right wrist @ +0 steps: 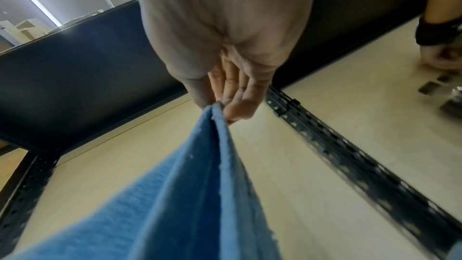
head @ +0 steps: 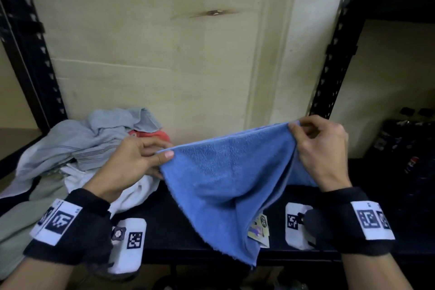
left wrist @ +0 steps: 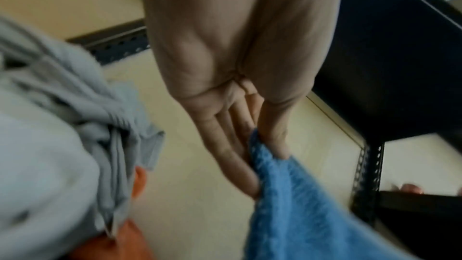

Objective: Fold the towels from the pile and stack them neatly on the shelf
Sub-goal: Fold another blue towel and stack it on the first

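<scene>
Blue towel (head: pixel 226 172) hangs above the shelf (head: pixel 179 226), right of the pile (head: pixel 77 148); left hand (head: pixel 131 162) and right hand (head: pixel 322 148) fingers pinch its top corners. Keep corners level, edge taut, before folding.

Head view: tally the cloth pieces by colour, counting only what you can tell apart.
Blue: 1, the blue towel pinched by the left hand and the right hand
Light grey-blue: 1
Red-orange: 1
White: 1
Pale green: 1
Total: 5 visible; the pile may hide more.
</scene>
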